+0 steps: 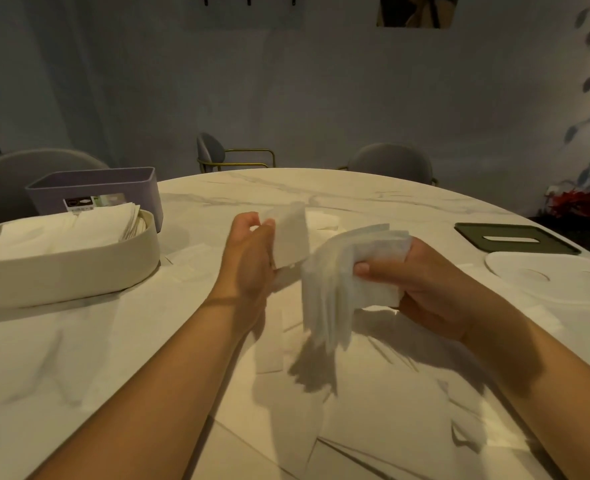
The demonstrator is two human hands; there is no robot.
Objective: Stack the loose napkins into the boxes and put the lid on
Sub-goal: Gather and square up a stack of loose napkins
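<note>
- While the head view looks down over the round marble table [338, 192], the left hand [248, 251] pinches a single folded napkin [290, 237] between thumb and curled fingertips, holding it upright above the tabletop.
- Just beside it, the right hand [421, 282] grips a fanned bundle of napkins [338, 285]. The thumb presses on the near face, the fingers wrap behind, and the bundle's free edges droop toward the table.
- More loose napkins [269, 341] lie flat on the table under and around both forearms.
- At the far left sits a cream oval box [65, 275], already holding a layer of napkins. A purple box [141, 195] stands just behind it, and its inside is hidden from this angle.
- Well apart on the right lie a dark green lid [515, 237] with a slot and a white lid [546, 275] beside it, neither on a box.
- The step in hand appears to be gathering, and the single napkin looks about to join the bundle.
- The next move probably calls for squaring the fanned edges so the stack goes flat into a box. A slack grip could let sheets slip out.
</note>
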